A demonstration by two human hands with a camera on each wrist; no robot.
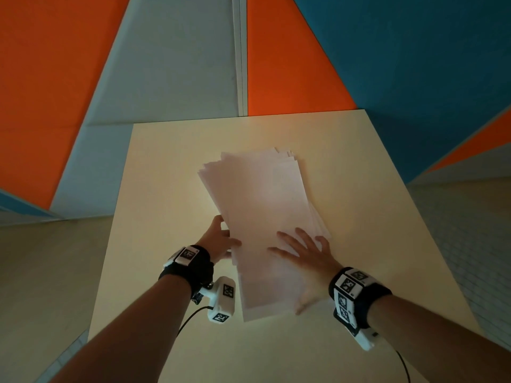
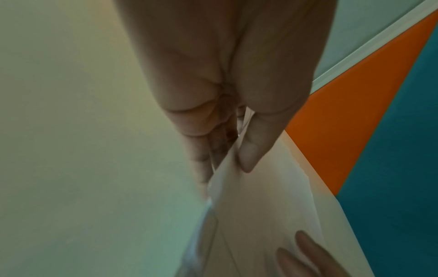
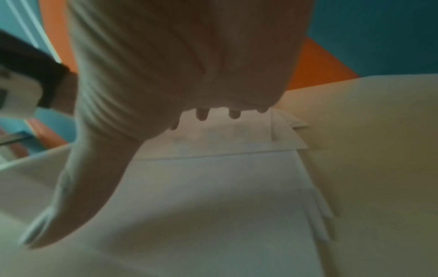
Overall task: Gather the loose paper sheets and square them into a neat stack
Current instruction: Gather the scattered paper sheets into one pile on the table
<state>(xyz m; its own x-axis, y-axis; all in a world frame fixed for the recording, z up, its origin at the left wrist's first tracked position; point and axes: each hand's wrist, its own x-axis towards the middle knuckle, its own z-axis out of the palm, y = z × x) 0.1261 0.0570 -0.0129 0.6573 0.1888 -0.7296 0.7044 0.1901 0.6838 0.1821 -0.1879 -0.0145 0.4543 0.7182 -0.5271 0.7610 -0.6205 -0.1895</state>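
**A:** How far along would you say you are?

**B:** Past the gathering, by the look of it. The paper sheets (image 1: 265, 217) already lie in one pile near the middle of the table (image 1: 154, 175); I see no stray sheet elsewhere on it. What's left is the squaring. The far corners fan out in little steps, the left and right edges are staggered, and the whole pile sits askew to the table's edge.

**A:** And your hands?

**B:** Your left hand (image 1: 219, 240) has the pile's left edge pinched: in the left wrist view the thumb (image 2: 251, 150) lies on top and the fingers (image 2: 201, 165) go beneath the sheets. Your right hand (image 1: 304, 261) lies flat and spread on the top sheet near the pile's right side, fingers straight, pressing and gripping nothing. The right wrist view shows the palm down on the paper, fingertips (image 3: 202, 114) just peeping past it.

**A:** What does the paper itself look like?

**B:** Plain white sheets, blank as far as I can tell, a fair number of them, thin and limp. The right wrist view shows the stepped edges on the right side and at the far corner clearly. I judge they'll slide over one another easily, so you'll likely need to tap the edges or push both sides in together before it counts as a neat stack.
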